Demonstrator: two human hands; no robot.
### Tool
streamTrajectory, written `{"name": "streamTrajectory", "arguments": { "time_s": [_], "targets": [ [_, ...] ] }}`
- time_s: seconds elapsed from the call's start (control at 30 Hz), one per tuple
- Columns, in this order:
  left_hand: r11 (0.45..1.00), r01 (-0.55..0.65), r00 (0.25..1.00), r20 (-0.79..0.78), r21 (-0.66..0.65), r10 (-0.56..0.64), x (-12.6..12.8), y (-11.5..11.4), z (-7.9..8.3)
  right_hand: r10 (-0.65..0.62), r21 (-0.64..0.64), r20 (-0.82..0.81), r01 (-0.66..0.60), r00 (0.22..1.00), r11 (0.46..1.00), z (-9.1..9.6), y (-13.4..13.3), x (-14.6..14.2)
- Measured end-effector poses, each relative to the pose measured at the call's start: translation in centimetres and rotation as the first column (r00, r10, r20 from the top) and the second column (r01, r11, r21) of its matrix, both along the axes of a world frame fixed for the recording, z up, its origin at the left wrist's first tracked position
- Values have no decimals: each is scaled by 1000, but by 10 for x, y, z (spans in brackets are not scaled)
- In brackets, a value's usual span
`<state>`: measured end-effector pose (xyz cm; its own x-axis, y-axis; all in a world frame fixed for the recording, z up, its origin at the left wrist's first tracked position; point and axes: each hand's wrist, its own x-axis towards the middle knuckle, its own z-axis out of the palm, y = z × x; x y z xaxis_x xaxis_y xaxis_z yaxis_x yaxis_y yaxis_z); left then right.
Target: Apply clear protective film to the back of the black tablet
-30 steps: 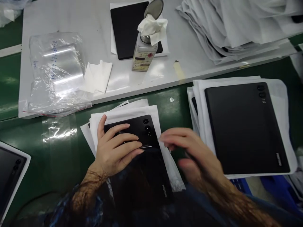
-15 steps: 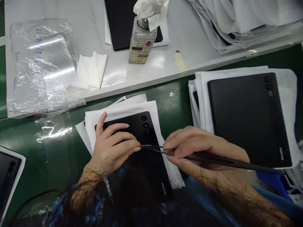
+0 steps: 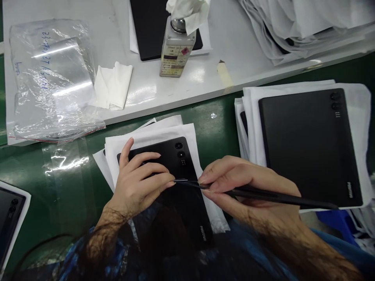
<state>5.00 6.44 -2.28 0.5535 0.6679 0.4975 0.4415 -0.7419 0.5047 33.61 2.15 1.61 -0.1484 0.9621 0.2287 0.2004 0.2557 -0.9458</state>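
Note:
My left hand (image 3: 139, 183) is over a black tablet (image 3: 191, 207); its thumb and index finger pinch the end of a small thin piece (image 3: 181, 180), seen edge-on, while the other fingers spread out. My right hand (image 3: 249, 187) holds black tweezers (image 3: 272, 196) like a pen. Their tips point left and meet the thin piece beside my left fingertips, above the tablet's back. What the piece is I cannot make out. The tablet lies back up on white sheets (image 3: 187, 130), its camera rings near the top right corner.
Another black tablet (image 3: 304, 148) rests on white wrapping at the right. On the raised grey shelf (image 3: 146, 91) are an ethanol bottle (image 3: 175, 50), a folded white cloth (image 3: 114, 86) and a clear plastic bag (image 3: 52, 82). A further tablet (image 3: 10, 218) shows at the left edge.
My right hand has shifted slightly left, and the tweezers' arms have come together at the thin piece. The left hand has hardly moved.

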Motion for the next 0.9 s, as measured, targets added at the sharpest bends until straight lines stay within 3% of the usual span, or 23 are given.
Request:
{"name": "streamTrajectory", "arguments": {
  "time_s": [0.27,0.43,0.5,0.6,0.67,0.73,0.8,0.9],
  "targets": [
    [995,-23,999,32,-93,26,7,-7,2,5,-8,-1,-5,1000,1000,2,1,0],
    [993,-43,999,11,-111,44,7,-5,5,148,90,-40,-144,988,985,-10,-3,7],
    [992,-44,999,10,-115,46,8,-5,5,154,125,-87,-142,984,982,-18,-3,4],
    [994,-38,999,15,-103,40,8,-6,3,-72,71,-274,95,959,993,-31,5,-8],
    [995,-39,999,17,-86,41,9,-6,1,-258,-92,-450,243,855,966,-41,16,-18],
    [996,-41,999,13,-75,42,9,-4,1,-373,-296,-558,243,741,924,-52,30,-27],
    [997,-34,999,13,-68,35,9,-2,2,-439,-430,-590,196,678,881,-63,40,-32],
    [997,-23,1000,3,-79,23,8,0,5,-473,-478,-601,184,645,859,-74,45,-33]
  ]
}}
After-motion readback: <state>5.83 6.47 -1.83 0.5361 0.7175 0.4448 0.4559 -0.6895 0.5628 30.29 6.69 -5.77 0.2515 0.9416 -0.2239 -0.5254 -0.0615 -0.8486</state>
